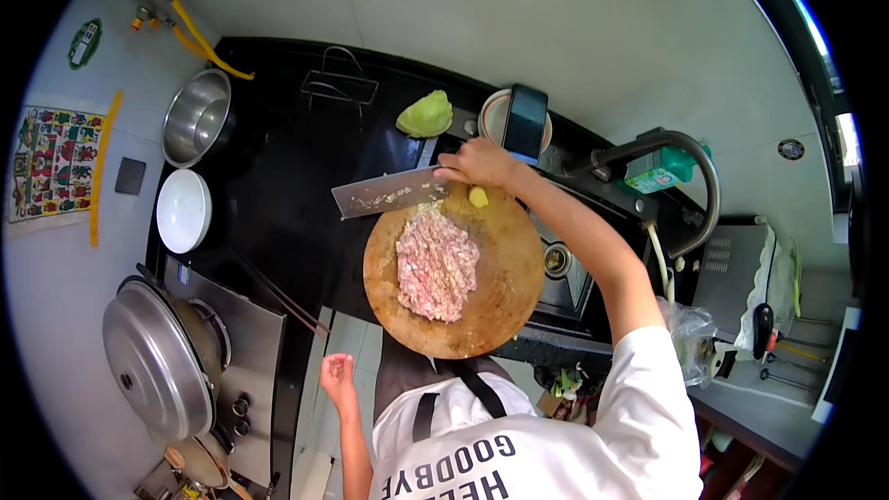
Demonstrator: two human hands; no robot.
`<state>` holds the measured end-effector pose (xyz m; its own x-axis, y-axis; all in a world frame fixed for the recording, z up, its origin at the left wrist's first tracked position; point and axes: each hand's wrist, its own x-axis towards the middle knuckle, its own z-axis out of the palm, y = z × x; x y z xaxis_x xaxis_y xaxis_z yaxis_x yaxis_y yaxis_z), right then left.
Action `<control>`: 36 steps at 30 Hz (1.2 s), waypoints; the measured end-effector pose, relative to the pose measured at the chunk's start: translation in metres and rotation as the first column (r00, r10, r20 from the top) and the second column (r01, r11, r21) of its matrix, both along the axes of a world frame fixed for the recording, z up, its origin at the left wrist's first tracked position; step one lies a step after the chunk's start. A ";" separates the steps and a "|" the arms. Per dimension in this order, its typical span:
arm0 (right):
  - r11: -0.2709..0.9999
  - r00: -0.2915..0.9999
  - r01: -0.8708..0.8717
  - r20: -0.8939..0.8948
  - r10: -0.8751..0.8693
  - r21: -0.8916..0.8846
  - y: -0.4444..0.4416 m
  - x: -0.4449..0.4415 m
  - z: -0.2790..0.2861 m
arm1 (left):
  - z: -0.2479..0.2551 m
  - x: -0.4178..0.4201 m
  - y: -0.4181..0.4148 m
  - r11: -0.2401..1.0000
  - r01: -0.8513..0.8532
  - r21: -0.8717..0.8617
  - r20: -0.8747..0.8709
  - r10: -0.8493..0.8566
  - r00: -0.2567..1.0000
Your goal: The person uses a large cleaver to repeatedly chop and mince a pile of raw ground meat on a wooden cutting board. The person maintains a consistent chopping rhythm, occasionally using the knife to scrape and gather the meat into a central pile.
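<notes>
My right hand [479,163] grips the handle end of a cleaver [389,193], whose broad blade points left over the far edge of a round wooden chopping board [510,278]. Bits of pale mince cling to the blade. A mound of minced meat [437,267] lies on the board's left half, with paler chopped bits at its far end. A yellow piece, perhaps peeled ginger [478,196], sits on the board just below my right hand. My left hand [337,375] is away from the board, at its lower left, with fingers loosely curled and nothing visible in it.
Cabbage [426,114], a wire rack [340,89] and a phone [526,123] leaning on bowls stand behind the board. Chopsticks [274,288], a white bowl [184,211] and a steel basin [198,118] are left, near a lidded pan [156,361] on the stove. A faucet [708,187] curves at right.
</notes>
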<state>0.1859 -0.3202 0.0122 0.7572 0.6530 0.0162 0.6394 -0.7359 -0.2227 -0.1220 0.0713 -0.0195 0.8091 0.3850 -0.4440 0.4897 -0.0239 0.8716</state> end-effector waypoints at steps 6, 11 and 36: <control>0.986 0.977 -0.144 -0.148 0.156 0.083 0.018 -0.011 -0.013 | 0.015 -0.009 0.001 0.998 -0.027 0.052 -0.025 0.028 0.999; 0.968 0.970 -0.240 -0.026 0.243 0.068 0.027 -0.026 0.012 | 0.015 -0.007 0.005 0.999 -0.020 0.028 0.000 0.020 1.000; 0.658 0.723 0.691 -0.307 -0.619 0.299 0.062 -0.296 0.067 | 0.016 0.025 0.006 0.996 0.086 -0.007 0.092 -0.085 0.992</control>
